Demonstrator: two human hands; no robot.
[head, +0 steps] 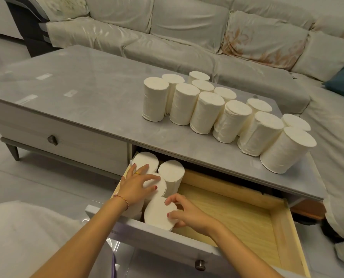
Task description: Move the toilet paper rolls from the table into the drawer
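Several white toilet paper rolls (205,112) stand upright in two rows on the grey table (87,93). Below its front edge the wooden drawer (247,213) is pulled open. Several rolls stand upright in the drawer's left end. My left hand (136,182) rests flat, fingers spread, on top of a middle roll (156,186) there. My right hand (184,212) grips the nearest roll (159,212) by its right side, at the drawer's front wall. Two more rolls (171,170) stand behind them.
A second drawer with a dark knob (52,139) is closed to the left. A covered sofa (187,37) wraps behind and to the right of the table. A white furry seat (22,233) lies at the bottom left. The drawer's right part shows bare wood.
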